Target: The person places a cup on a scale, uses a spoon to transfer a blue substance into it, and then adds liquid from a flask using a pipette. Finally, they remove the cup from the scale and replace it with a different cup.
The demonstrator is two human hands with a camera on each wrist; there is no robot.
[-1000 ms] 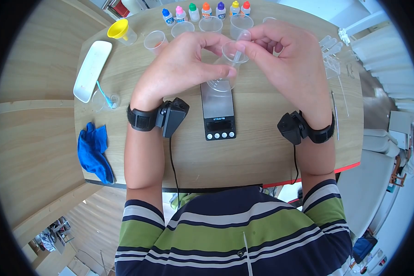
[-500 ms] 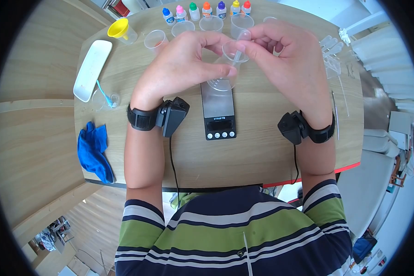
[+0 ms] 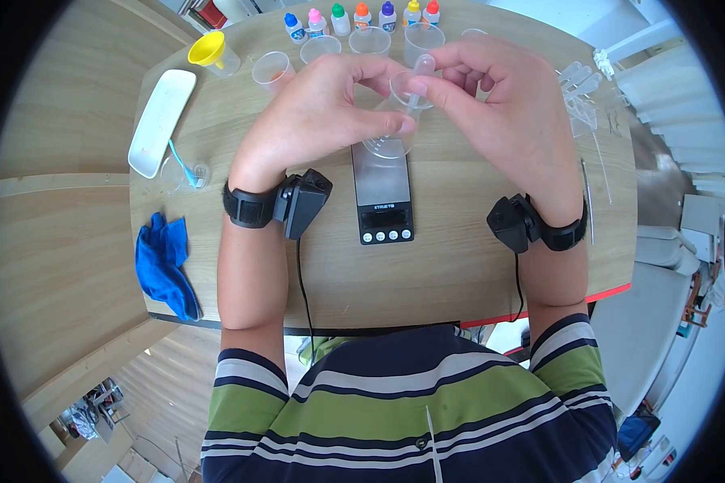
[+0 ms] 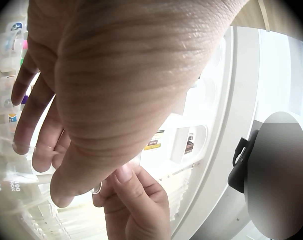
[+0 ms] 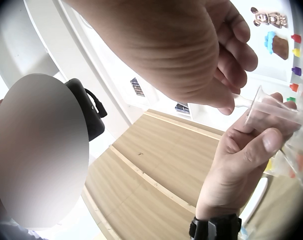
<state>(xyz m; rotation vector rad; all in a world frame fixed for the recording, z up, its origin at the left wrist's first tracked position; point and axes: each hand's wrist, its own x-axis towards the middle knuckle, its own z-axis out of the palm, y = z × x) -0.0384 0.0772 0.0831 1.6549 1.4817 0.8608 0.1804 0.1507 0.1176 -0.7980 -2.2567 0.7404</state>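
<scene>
My left hand grips a clear flask with a flared mouth and a wider base, thumb on the near side and fingers round the far side. Graduation marks on the flask show in the left wrist view. Between thumb and forefinger, my right hand pinches the bulb of a clear plastic pipette. The pipette's stem reaches down inside the flask's mouth. In the head view the flask overlaps the far end of a digital scale, whose display is dark.
Clear cups and small dropper bottles with coloured caps line the back. Left are a yellow-topped cup, white tray, small cup with a blue stick and blue cloth. Clear plastic pieces lie right.
The right hand has shifted very slightly left, and the pipette's bulb with it. The left hand and the flask look unmoved.
</scene>
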